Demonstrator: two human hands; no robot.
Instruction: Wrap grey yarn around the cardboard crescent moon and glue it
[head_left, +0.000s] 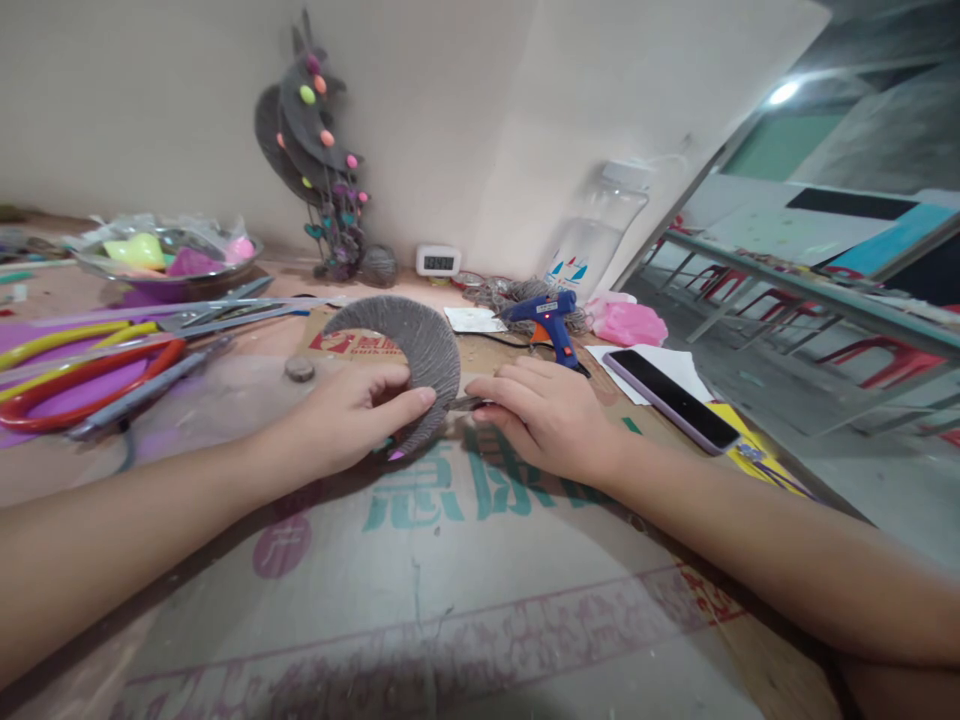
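Observation:
A crescent wrapped in grey yarn (429, 345) stands over the cardboard, its lower tip showing a bit of purple. My left hand (341, 415) grips it near the lower end, thumb across the front and fingers behind. Just right of its outer edge, my right hand (559, 415) is closed in a pinch. Between its fingertips and the crescent runs a short stretch of grey yarn (466, 403); the rest of that yarn is hidden by the fingers.
Behind my right hand are a blue glue gun (551, 322), a yarn tangle and a phone (671, 400). Scissors (97, 385) lie left, below a bowl (165, 285). A finished-looking crescent ornament (319, 140) hangs on the wall near a small clock (438, 262) and a bottle (600, 225).

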